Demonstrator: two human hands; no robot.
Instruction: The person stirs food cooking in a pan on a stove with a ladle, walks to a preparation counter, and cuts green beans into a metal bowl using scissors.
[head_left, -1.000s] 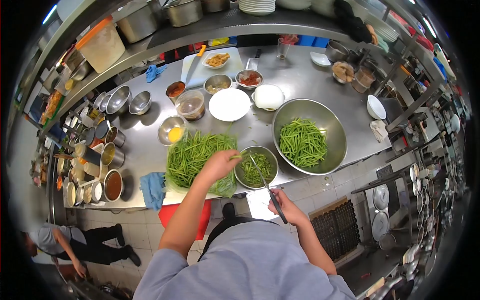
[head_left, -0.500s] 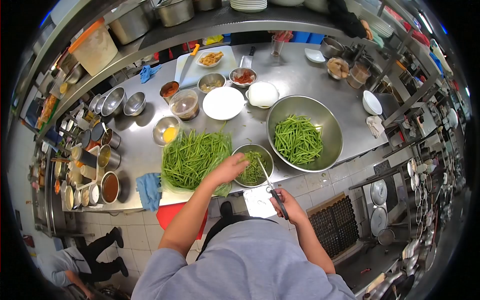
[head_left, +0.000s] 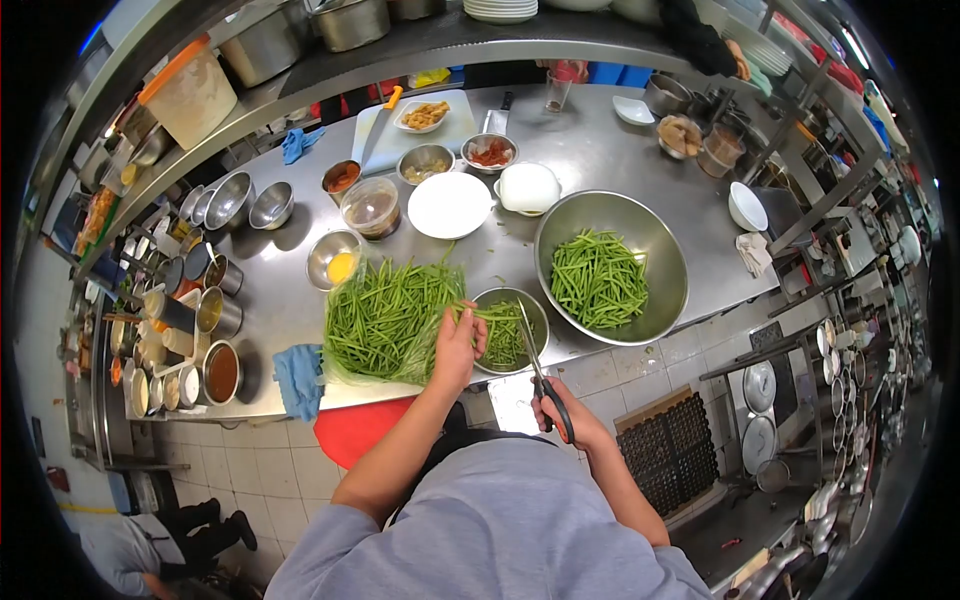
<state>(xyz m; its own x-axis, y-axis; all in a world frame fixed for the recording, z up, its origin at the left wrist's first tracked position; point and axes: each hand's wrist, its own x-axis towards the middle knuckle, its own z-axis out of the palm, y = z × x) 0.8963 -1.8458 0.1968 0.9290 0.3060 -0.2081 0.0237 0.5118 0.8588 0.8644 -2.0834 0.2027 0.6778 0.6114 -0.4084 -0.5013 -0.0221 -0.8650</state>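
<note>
My left hand (head_left: 459, 342) is closed on a few green beans, between the pile of long green beans (head_left: 385, 315) in a clear plastic bag and a small steel bowl (head_left: 544, 330). Short bean pieces (head_left: 502, 345) lie in that bowl. My right hand (head_left: 569, 412) grips black-handled scissors (head_left: 533, 350), whose blades reach over the small bowl's right side. To the right stands a large steel bowl (head_left: 665, 250) with many green beans (head_left: 597, 280) in it.
A white plate (head_left: 449, 206), a bowl with yellow liquid (head_left: 330, 246) and a blue cloth (head_left: 298, 382) lie on the steel table (head_left: 620, 160). Sauce containers (head_left: 221, 372) stand left. Another person (head_left: 135, 550) is at lower left.
My left hand has moved left and down from above the small bowl, and beans now show in its fingers. The scissors have shifted slightly. The other person has moved lower in view.
</note>
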